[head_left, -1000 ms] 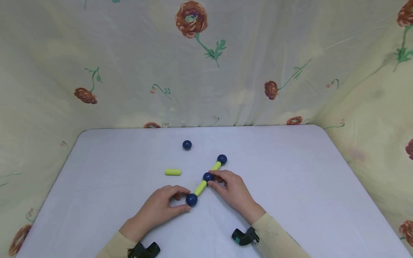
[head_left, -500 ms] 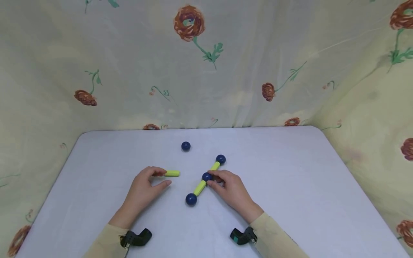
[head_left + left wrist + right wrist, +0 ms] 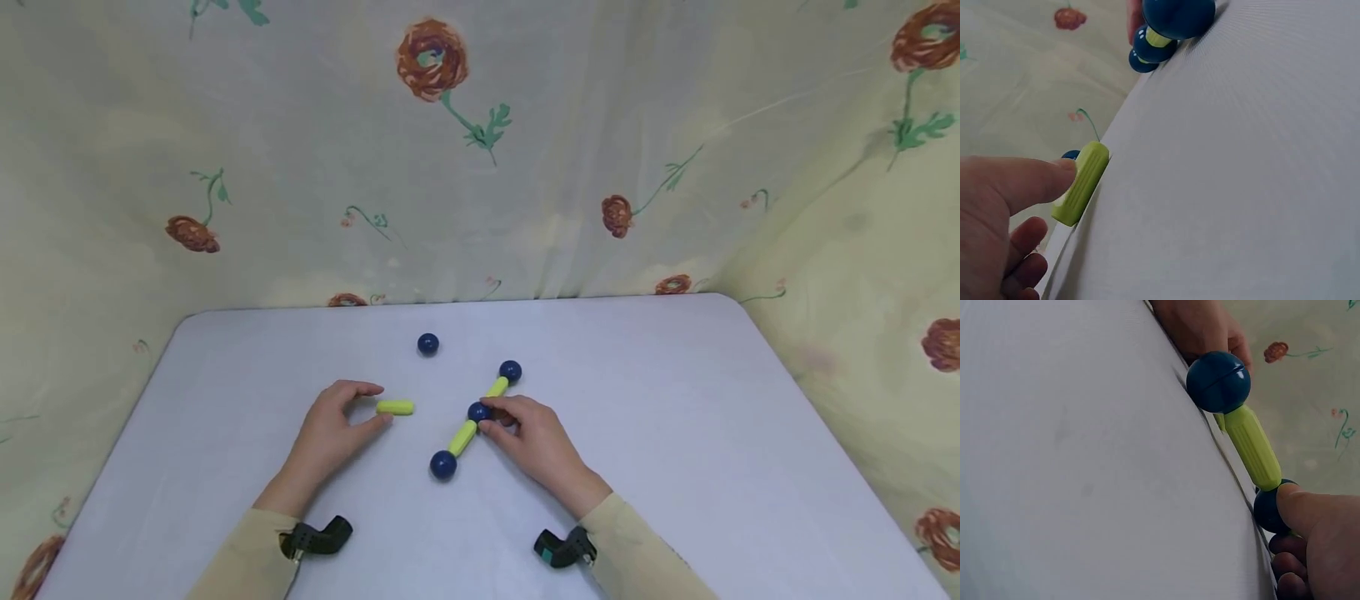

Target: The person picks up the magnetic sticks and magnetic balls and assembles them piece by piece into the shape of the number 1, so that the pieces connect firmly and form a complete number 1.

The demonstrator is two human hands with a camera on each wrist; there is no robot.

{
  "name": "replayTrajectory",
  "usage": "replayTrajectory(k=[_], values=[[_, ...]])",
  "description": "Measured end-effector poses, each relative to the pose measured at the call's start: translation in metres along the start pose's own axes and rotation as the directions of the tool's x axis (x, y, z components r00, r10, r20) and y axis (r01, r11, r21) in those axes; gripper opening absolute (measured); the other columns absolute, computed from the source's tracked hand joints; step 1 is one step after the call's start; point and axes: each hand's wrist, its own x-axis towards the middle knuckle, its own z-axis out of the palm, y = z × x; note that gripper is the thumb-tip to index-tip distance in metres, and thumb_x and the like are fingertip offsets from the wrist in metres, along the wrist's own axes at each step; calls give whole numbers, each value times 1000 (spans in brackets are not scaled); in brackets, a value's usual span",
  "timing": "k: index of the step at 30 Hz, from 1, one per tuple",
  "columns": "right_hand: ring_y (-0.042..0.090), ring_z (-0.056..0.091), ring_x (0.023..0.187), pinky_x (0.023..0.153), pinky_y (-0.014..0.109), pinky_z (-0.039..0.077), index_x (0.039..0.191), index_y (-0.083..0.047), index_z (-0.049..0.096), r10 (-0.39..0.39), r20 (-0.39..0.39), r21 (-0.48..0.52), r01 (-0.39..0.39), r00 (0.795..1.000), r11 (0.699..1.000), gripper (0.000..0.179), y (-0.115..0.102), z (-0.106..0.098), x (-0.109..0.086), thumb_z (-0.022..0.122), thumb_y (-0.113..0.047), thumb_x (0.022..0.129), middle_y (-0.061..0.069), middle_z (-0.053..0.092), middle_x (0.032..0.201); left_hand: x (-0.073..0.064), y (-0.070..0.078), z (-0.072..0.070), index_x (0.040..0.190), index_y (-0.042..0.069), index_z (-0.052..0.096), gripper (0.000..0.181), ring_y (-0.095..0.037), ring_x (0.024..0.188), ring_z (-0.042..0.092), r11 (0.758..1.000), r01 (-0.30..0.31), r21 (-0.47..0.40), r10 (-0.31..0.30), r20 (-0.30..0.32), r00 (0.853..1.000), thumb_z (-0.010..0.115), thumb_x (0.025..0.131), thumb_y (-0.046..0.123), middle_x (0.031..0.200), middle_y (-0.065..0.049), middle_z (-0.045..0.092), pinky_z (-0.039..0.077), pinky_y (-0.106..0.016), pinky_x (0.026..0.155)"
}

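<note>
Three dark blue balls joined by two yellow-green rods form a slanting row on the table. My right hand (image 3: 543, 442) pinches the middle ball (image 3: 478, 412) between thumb and fingers. The near ball (image 3: 443, 465) and the far ball (image 3: 510, 371) sit at the row's ends, linked by the near rod (image 3: 462, 438) and the far rod (image 3: 497, 387). To the left, my left hand (image 3: 330, 429) spreads thumb and index finger around a loose yellow-green rod (image 3: 395, 407). Its thumb lies against or just over the rod (image 3: 1088, 178); the index fingertip stays apart from it.
A loose blue ball (image 3: 428, 344) rests farther back on the white-covered table (image 3: 660, 383). Flower-printed cloth (image 3: 300, 150) hangs behind the table and along its sides. Dark wrist cameras (image 3: 315, 537) are strapped over both sleeves.
My left hand has left the near ball and moved left and back to the loose rod. The right hand keeps its pinch on the middle ball. The head view has shifted slightly.
</note>
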Motion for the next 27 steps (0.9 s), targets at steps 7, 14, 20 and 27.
replayTrajectory(k=[7,14,20,27], values=[[2,58,81,73,26,50,123,-17,69,16,13,-35,-15,1000,999,32,0,-5,9,72,-28,93,-9,66,96,-1,-1,2,117,18,69,38,-26,118,55,996,-70,63,70,3,998,80,84,32,118,-2,64,41,-48,100],[3,55,76,69,26,48,122,-17,70,25,43,-85,-21,999,996,32,3,-8,19,71,-31,93,-10,64,92,-1,1,2,115,19,72,34,-28,117,55,990,-86,109,84,19,996,79,85,33,117,-2,65,40,-50,100],[5,55,76,68,27,47,121,-18,70,31,47,-87,-27,998,996,31,7,-10,24,71,-31,93,-10,64,92,-2,2,3,113,21,73,30,-28,117,53,990,-68,127,66,22,998,79,86,33,117,-2,65,41,-51,99],[5,57,80,71,28,49,122,-17,69,31,30,-66,-29,999,997,32,12,-12,31,72,-29,93,-6,67,98,-2,1,4,109,20,73,26,-27,116,54,987,-73,142,73,7,997,79,86,30,115,0,66,41,-49,99]])
